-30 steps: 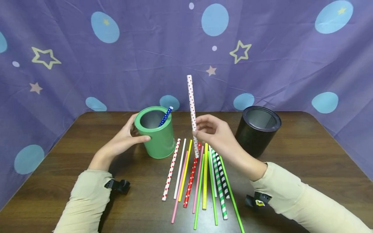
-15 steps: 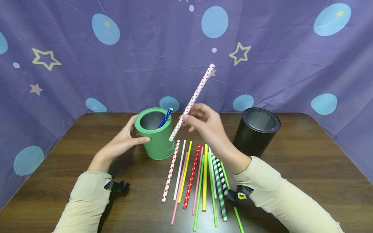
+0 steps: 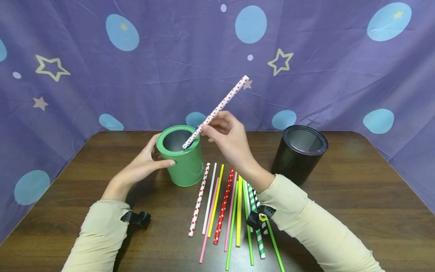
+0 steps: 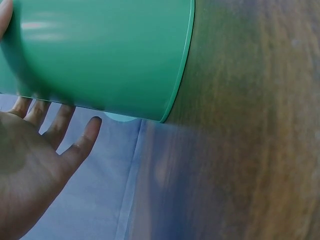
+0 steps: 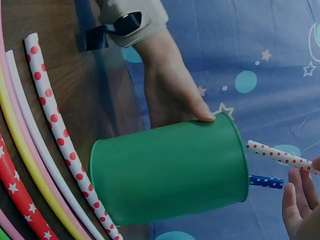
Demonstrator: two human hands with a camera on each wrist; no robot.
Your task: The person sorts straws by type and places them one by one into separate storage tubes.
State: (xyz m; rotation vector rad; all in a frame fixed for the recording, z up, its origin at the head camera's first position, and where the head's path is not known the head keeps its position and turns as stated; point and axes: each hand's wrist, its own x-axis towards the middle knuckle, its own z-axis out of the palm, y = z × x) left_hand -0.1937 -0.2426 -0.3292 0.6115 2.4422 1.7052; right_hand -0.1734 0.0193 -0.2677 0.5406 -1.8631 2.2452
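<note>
Shifted toward ten o'clock, the right hand (image 3: 229,138) pinches a slanting, red-dotted white straw (image 3: 224,102), its lower end now above the green tin (image 3: 187,170)'s five-o'clock rim; the left hand (image 3: 146,164) grips the tin.

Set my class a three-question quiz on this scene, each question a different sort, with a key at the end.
1. Which hand holds the green can?
2. Which straw sticks out of the green can: (A) yellow straw, (B) blue straw, (C) red straw?
3. True or false: the red-dotted straw pinched by the right hand has its lower tip outside the green can.

Key:
1. The left hand.
2. B.
3. True.
</note>
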